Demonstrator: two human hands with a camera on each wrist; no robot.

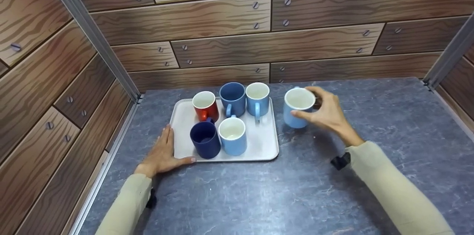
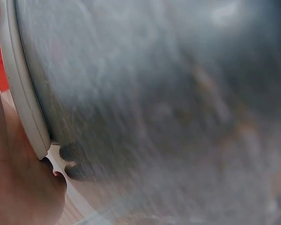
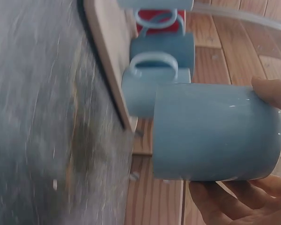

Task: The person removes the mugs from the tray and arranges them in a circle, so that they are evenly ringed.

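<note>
My right hand (image 1: 327, 112) grips a light blue mug (image 3: 215, 131) by its upper sides, thumb on one side and fingers on the other. In the head view the mug is upright, just right of the white tray (image 1: 261, 149), its handle facing the back wall. The right wrist view shows its base raised off the table. At the tray's front left corner lies my left hand (image 1: 163, 153), fingers straight along the left edge and thumb along the front rim. On the tray, a dark blue mug (image 1: 205, 144) and another light blue mug (image 1: 233, 140) stand in front.
Along the tray's back are a red mug (image 1: 209, 112), a medium blue mug (image 1: 237, 103) and a light blue mug (image 1: 261, 103), handles toward me. Behind the grey marbled table (image 1: 259, 198) rises a wood-patterned wall (image 1: 222, 27); a metal post (image 1: 92, 23) stands at the back left corner.
</note>
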